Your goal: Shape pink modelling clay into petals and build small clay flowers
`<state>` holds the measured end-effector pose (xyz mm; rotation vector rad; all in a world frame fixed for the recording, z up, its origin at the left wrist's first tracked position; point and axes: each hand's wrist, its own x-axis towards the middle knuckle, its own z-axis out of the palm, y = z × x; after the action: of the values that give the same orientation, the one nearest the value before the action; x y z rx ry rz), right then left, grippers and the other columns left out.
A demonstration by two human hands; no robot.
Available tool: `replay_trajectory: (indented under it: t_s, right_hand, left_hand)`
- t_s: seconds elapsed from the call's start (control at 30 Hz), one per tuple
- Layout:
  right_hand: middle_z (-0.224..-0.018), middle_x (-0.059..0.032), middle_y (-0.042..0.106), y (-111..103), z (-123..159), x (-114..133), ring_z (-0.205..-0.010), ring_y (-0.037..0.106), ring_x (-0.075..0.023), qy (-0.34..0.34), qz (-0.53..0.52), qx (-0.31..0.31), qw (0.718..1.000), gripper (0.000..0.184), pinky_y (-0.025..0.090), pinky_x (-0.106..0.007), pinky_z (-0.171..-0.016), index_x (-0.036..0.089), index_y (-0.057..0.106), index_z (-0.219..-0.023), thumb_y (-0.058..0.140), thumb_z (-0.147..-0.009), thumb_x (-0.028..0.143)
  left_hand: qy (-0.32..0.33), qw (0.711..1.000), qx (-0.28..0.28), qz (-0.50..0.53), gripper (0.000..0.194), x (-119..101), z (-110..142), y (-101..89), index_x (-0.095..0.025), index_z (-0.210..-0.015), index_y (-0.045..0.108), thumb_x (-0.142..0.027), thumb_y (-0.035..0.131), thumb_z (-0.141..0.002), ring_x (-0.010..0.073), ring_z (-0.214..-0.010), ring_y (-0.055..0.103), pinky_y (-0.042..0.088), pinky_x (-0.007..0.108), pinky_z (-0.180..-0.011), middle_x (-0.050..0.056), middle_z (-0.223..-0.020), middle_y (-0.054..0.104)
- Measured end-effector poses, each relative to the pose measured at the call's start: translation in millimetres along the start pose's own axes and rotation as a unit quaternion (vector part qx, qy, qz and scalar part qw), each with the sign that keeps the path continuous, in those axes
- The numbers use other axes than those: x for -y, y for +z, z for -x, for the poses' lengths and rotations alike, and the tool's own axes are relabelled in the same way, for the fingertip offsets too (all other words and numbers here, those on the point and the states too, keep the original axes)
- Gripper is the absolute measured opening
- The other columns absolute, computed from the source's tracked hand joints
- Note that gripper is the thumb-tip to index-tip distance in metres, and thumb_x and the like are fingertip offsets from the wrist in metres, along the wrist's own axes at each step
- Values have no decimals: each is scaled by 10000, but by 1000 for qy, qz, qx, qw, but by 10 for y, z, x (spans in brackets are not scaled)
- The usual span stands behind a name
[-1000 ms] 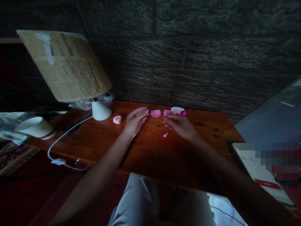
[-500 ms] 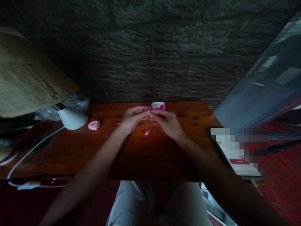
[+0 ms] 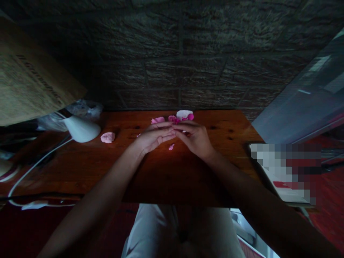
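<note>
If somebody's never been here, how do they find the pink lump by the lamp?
On the left of the wooden table, find the lamp with the printed shade. Just right of its white base sits the crumpled lump. It's pale pink and apart from the brighter pink pieces farther right.

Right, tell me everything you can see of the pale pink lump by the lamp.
The pale pink lump is a small, roughly rounded mass, creased and uneven on top, and looks like soft clay or dough. No separate parts show. It sits on the brown wooden table, just right of the white lamp base but apart from it. Neither the left hand nor the right hand touches it.
</note>
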<state>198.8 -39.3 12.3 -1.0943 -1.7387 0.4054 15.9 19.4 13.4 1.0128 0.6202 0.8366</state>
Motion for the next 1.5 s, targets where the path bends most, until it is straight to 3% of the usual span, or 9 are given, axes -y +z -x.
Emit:
replay_trajectory:
  t_s: [0.13,0.27,0.43,0.53,0.67,0.93,1.1,1.23,1.5]
  right_hand:
    - [-1155,-18,788,-14,2,-25,-1062,728,-220,-27,-3,24,999,203,554,-399,-1017,321,816,-1050,721,-907,213]
    - [-1183,-9,787,-9,3,3,-1086,725,-224,-40,0,37,999,250,542,-396,-1029,328,802,-1115,688,-927,209]
    - [-1163,-25,793,-6,-9,-8,-1079,726,-230,-6,5,7,1000,237,542,-388,-1013,296,801,-1098,601,-976,253]
    - [-1027,-50,807,-19,-24,-70,-911,742,-208,52,-39,-23,998,263,574,-349,-880,254,793,-1088,569,-1005,363]
    - [-842,-42,782,-20,-44,-161,-726,695,-171,112,-119,-25,986,305,564,-315,-744,204,801,-987,669,-929,473]
    - [-910,-40,800,-12,-70,-213,-850,726,-203,165,-220,-36,961,314,597,-398,-870,214,814,-967,811,-780,466]
    - [-829,-51,777,-17,-56,-162,-746,710,-182,161,-228,2,960,318,610,-368,-769,206,805,-890,790,-816,515]
    - [-762,-36,761,-10,-44,-120,-672,677,-161,163,-208,17,964,335,587,-318,-678,204,800,-849,801,-803,536]
    - [-860,-27,784,10,-70,-146,-738,675,-168,151,-267,-24,952,314,589,-363,-765,256,833,-943,838,-764,515]
  left_hand:
    - [-14,999,33,-7,286,-13,28,-6,-147,-1040,806,-63,827,-768,202,-920,789,616,324,-931,97,-1005,815]
    - [0,999,33,-15,233,-10,45,21,-148,-1012,800,-119,838,-784,194,-907,790,613,331,-938,103,-990,816]
    - [-9,998,49,-25,233,-58,50,3,-164,-1032,790,-239,842,-818,259,-968,790,625,397,-891,141,-1016,813]
    - [-7,993,46,-108,260,-113,50,-64,-168,-1012,804,-296,863,-794,235,-869,786,621,324,-755,151,-1017,810]
    - [85,960,28,-265,186,-150,51,-189,-179,-855,824,-238,909,-700,137,-632,673,515,228,-590,88,-830,789]
    - [172,867,117,-452,327,-67,107,-142,-243,-793,799,-239,967,-513,139,-561,602,430,229,-518,15,-732,733]
    - [164,849,164,-475,98,-7,81,-99,-230,-773,791,-176,834,-704,155,-604,620,441,252,-563,31,-737,722]
    - [173,842,170,-482,139,29,59,-132,-214,-862,795,-119,748,-773,172,-742,685,509,273,-702,51,-860,768]
    - [225,872,141,-411,134,112,7,-148,-146,-1012,724,-144,641,-907,172,-929,721,572,326,-867,96,-1039,776]
